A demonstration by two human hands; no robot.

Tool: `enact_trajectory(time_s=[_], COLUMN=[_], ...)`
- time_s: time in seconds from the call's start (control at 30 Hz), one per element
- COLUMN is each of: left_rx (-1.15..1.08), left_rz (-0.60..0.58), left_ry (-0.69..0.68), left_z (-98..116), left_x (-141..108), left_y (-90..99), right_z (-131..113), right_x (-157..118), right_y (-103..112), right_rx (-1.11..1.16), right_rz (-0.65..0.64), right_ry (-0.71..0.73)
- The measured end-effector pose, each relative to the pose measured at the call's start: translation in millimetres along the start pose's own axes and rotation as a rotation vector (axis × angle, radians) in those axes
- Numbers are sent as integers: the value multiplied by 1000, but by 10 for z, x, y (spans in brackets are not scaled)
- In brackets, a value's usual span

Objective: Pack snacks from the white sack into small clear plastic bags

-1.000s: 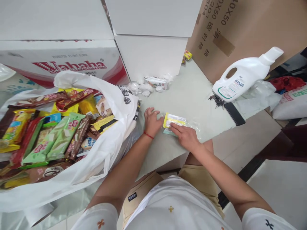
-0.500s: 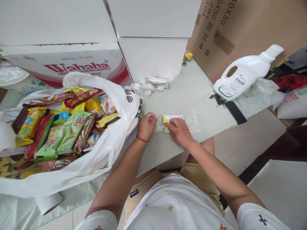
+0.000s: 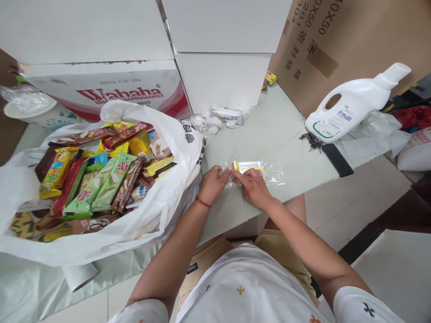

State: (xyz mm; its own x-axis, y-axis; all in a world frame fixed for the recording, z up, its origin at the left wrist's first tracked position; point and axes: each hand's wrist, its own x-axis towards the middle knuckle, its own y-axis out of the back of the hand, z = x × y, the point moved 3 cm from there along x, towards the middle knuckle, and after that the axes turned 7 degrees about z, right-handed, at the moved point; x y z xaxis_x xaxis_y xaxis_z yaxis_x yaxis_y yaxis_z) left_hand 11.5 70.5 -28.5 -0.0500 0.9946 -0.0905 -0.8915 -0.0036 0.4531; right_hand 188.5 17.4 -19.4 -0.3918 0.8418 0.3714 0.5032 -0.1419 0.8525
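A small yellow-and-white packet (image 3: 251, 165) lies on the table inside a clear plastic bag (image 3: 276, 176), whose loose ends stick out to the left and right. My left hand (image 3: 214, 184) is closed at the bag's left end, its thumb and index finger pinching the plastic. On the packet rests my right hand (image 3: 255, 187), fingers curled over its near side and index finger reaching left to the left hand's fingertips. The undersides of the fingers are hidden.
A white bag (image 3: 175, 179) full of snack bars stands left. Behind are a Wahaha carton (image 3: 117, 85), white boxes (image 3: 222, 76), crumpled plastic (image 3: 202, 122) and a small white packet (image 3: 229, 115). To the right are a detergent bottle (image 3: 353, 105), keys (image 3: 312, 141) and a phone (image 3: 337, 160).
My left hand has moved right to meet the right index finger at the packet's left end. The right index finger now points further left. The whole view has shifted slightly.
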Motion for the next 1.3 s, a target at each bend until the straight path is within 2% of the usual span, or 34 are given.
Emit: enact_trajectory(time_s=[0.07, 0.2, 0.37, 0.43, 0.67, 0.83, 0.97, 1.1, 1.2, 1.3], left_rx=[35, -50, 1, 10, 67, 194, 395, 550, 592, 629], left_rz=[-4, 82, 277, 311, 207, 185, 150, 120, 113, 95], left_ry=[-33, -62, -281, -361, -607, -630, -660, -660, -650, -661], left_z=[21, 124, 317, 349, 341, 293, 290, 276, 283, 324], left_x=[-41, -107, -234, -288, -424, -394, -412, -435, -439, -467], left_y=[-36, -173, -427, -508, -587, -576, -636, -731, -753, -737], right_z=[-8, 4, 82, 110, 153, 253, 313, 202, 173, 297], right_x=[19, 79, 155, 165, 98, 75, 173, 368, 462, 354], right_y=[35, 82, 88, 102, 186, 267, 351, 294, 242, 347], right_rx=[41, 107, 197, 260, 481, 582, 464, 249, 116, 49], right_rz=[-3, -17, 64, 110, 115, 169, 245, 143, 97, 156], right_ry=[-1, -53, -115, -122, -219, -311, -309, -229, -333, -420])
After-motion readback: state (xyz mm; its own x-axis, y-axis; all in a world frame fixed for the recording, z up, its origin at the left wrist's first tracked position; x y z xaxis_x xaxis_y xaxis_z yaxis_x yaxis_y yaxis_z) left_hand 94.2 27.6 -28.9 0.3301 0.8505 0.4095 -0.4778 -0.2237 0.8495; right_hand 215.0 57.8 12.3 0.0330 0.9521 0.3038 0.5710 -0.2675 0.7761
